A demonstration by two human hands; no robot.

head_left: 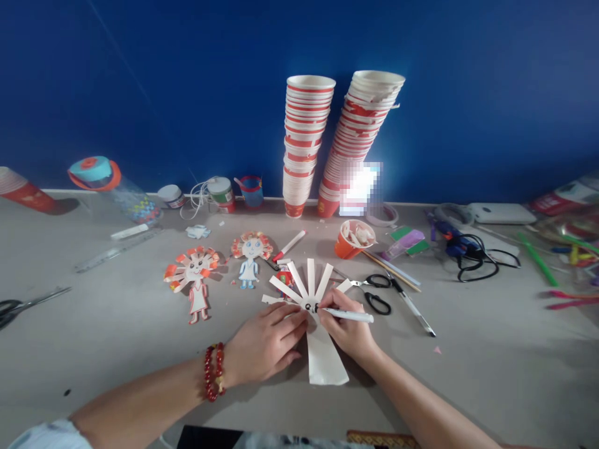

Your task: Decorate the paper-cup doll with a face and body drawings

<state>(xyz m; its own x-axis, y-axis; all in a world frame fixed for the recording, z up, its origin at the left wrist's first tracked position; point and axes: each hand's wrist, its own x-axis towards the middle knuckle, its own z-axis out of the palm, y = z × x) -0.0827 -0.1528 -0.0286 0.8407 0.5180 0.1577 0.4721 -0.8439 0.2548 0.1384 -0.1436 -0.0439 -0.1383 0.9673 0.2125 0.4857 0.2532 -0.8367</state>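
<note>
"Paper cutout [327, 362]: where is it, and how much room lies around it?"

"Flat at the middle of the tabletop [468, 368], between the two forearms. Its wide lower end points toward the person, with grey surface between it and the bottom of the view. More grey surface spreads outside each forearm. Ahead is tighter: scissors [364, 283] with black handles lie just beyond the right hand [344, 333], and a pen [414, 310] lies to their right."

"What are the hands doing?"

"The left hand [269, 342], unclenched, rests its fingers on the cutout's left side; red beads [214, 373] circle that wrist. The right hand grasps a white marker [350, 315], its tip at the cutout's face."

"How does the cutout look?"

"White, with a flaring body narrowing upward to a small face area. Two dark eyes are drawn there, and at least six straight strips fan out above like rays."

"And beyond?"

"To the left lie two paper figures, one edged in red [198, 299], one in blue [249, 271]. Farther on stands an orange cup [349, 249] of paper scraps. Behind it, two tall cup stacks, one upright [306, 149], one tilted [356, 134], stand before a deep blue wall [187, 75]."
</note>
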